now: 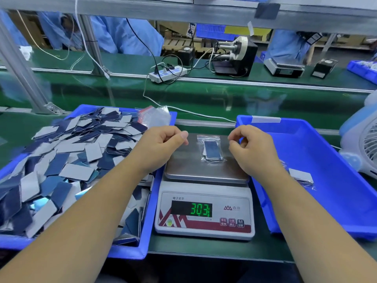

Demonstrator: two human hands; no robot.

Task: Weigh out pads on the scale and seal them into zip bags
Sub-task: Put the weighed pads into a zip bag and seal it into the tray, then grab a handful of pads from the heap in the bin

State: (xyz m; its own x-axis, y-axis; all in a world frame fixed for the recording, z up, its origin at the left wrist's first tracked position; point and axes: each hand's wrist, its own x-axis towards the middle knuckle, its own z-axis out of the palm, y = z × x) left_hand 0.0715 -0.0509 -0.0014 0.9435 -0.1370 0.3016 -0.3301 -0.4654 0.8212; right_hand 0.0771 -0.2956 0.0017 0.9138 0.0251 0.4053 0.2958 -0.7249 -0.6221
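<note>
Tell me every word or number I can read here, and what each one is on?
"303": green digits on the scale display, with a trailing mark too unclear to read.
"电子天平": small print above that display.
Red zigzag logo right of the display: the brand characters beside it are too blurred to read.
Three red buttons under the logo: their characters are too small to read.
Nothing legible on the zip bag or the blue bins.

factory packing line: green conveyor belt (pixel 204 94), blue-gowned workers (pixel 126 35).
</note>
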